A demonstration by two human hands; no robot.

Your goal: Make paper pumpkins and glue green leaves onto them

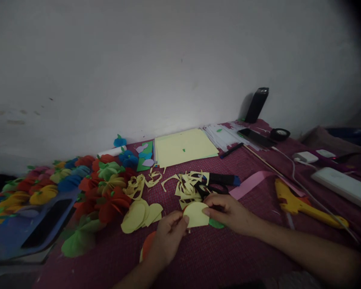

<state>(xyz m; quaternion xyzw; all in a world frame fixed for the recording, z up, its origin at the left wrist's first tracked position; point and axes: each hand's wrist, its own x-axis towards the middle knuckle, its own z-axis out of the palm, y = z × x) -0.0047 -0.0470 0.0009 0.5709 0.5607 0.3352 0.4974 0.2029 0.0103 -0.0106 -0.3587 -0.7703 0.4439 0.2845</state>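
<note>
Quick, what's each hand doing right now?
Left hand: closed, pinching the left edge of the pale yellow paper.
Right hand: closed, pinching that same paper's right edge.

1. The half-rounded paper piece is plain pale yellow.
2. Scraps and rounded cutouts share that pale yellow.
3. Bench cloth is dark maroon, finely gridded.
4. Paper ornaments show red, orange, yellow, green, blue.
5. Paper strip is pink.
6. Glue gun is yellow.
7. Wall: grey, brownish stains.

head view | texts, labels, brands, numbers, signs | none can be read here
</note>
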